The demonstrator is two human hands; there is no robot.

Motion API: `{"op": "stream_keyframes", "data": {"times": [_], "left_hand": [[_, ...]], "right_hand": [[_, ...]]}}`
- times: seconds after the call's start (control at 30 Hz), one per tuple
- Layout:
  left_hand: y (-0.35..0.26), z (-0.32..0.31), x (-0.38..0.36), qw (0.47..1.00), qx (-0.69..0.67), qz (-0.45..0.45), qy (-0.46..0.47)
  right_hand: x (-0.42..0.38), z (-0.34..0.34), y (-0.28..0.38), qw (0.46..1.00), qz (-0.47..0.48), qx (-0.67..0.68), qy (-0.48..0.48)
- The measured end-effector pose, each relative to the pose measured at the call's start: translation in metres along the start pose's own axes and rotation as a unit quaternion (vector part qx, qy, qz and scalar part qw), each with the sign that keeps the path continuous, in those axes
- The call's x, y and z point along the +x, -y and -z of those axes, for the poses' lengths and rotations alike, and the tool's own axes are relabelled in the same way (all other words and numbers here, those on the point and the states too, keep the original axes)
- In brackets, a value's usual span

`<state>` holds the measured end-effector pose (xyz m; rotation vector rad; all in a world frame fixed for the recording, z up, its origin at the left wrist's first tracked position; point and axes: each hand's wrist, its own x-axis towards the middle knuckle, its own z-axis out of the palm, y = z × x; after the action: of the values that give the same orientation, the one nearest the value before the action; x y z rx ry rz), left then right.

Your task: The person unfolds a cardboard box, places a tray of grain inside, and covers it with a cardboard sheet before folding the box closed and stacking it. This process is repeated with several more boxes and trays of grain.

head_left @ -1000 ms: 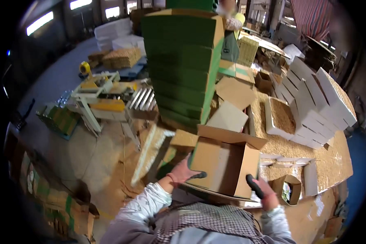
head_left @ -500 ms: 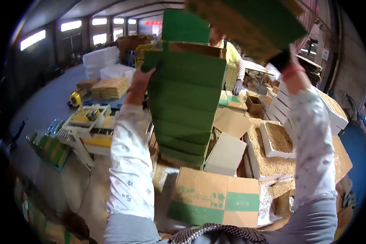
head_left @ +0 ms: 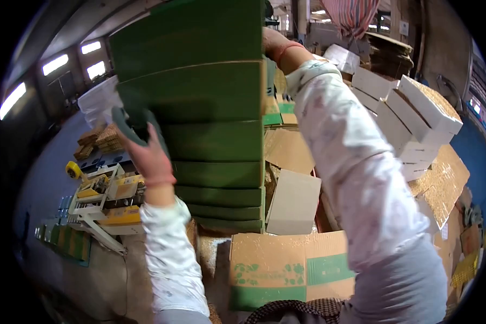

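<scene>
A tall stack of green cardboard boxes rises in front of me, its top cut off by the upper edge of the view. My left hand, in a dark glove that leaves part of the palm bare, is at the stack's left side. Its thumb and fingers are spread, with nothing held between them. My right hand is up at the right side of the upper boxes, by the corner. Most of its fingers are hidden, so their grip does not show.
Below lies a brown carton with green print. Beside the stack are a grey-white board and loose cardboard. White foam boxes with grainy material are piled at right. A white and yellow machine stands at left.
The box my right hand held up at the upper right is now over on the stack. My left hand has come lower, fingers spread. The view has shifted closer to the stack.
</scene>
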<state>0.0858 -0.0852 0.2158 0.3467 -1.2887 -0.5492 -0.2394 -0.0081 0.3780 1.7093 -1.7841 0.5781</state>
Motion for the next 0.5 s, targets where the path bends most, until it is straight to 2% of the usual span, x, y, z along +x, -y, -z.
{"op": "stream_keyframes", "data": {"times": [0.03, 0.07, 0.1, 0.13, 0.17, 0.2, 0.23, 0.27, 0.3, 0.33, 0.37, 0.4, 0.43, 0.47, 0.5], "left_hand": [[-0.041, -0.004, -0.038, 0.987, 0.136, -0.079, -0.017], [-0.034, -0.013, -0.087, 0.976, 0.031, -0.214, -0.028], [-0.039, -0.013, -0.118, 0.933, 0.017, -0.304, 0.192], [-0.05, -0.016, -0.151, 0.836, -0.001, -0.37, 0.405], [-0.074, -0.034, -0.202, 0.791, -0.086, -0.363, 0.485], [-0.065, -0.042, -0.253, 0.7, 0.02, -0.262, 0.664], [-0.048, -0.049, -0.292, 0.612, 0.102, -0.12, 0.775], [-0.028, -0.042, -0.319, 0.531, 0.2, -0.053, 0.822], [-0.026, -0.046, -0.316, 0.339, 0.228, 0.103, 0.907], [-0.026, -0.043, -0.309, 0.336, 0.222, 0.142, 0.904], [-0.043, -0.037, -0.304, 0.355, 0.243, 0.142, 0.892], [-0.058, -0.032, -0.302, 0.38, 0.266, 0.138, 0.875], [-0.054, -0.022, -0.319, 0.441, 0.303, 0.046, 0.844], [-0.056, -0.004, -0.331, 0.56, 0.339, -0.062, 0.753], [-0.059, -0.001, -0.325, 0.601, 0.267, -0.016, 0.753]], "right_hand": [[-0.013, 0.023, 0.032, 0.988, 0.073, -0.132, 0.038], [-0.02, 0.03, 0.045, 0.989, 0.068, -0.125, 0.036], [-0.022, 0.033, 0.046, 0.995, -0.002, 0.089, 0.042], [-0.034, 0.04, 0.056, 0.95, -0.076, 0.3, 0.05], [-0.057, 0.051, 0.077, 0.809, -0.216, 0.547, -0.008], [-0.078, 0.054, 0.08, 0.815, -0.203, 0.541, -0.042], [-0.103, 0.056, 0.082, 0.819, -0.195, 0.534, -0.075], [-0.136, 0.061, 0.089, 0.814, -0.224, 0.535, -0.041], [-0.17, 0.067, 0.096, 0.808, -0.249, 0.534, -0.008], [-0.203, 0.072, 0.108, 0.782, -0.254, 0.569, -0.006], [-0.235, 0.081, 0.113, 0.808, -0.25, 0.533, 0.025], [-0.267, 0.086, 0.117, 0.792, -0.24, 0.561, 0.007], [-0.295, 0.099, 0.124, 0.834, -0.195, 0.515, 0.007], [-0.316, 0.106, 0.127, 0.832, -0.219, 0.509, 0.028], [-0.337, 0.112, 0.131, 0.827, -0.244, 0.504, 0.05]]}}
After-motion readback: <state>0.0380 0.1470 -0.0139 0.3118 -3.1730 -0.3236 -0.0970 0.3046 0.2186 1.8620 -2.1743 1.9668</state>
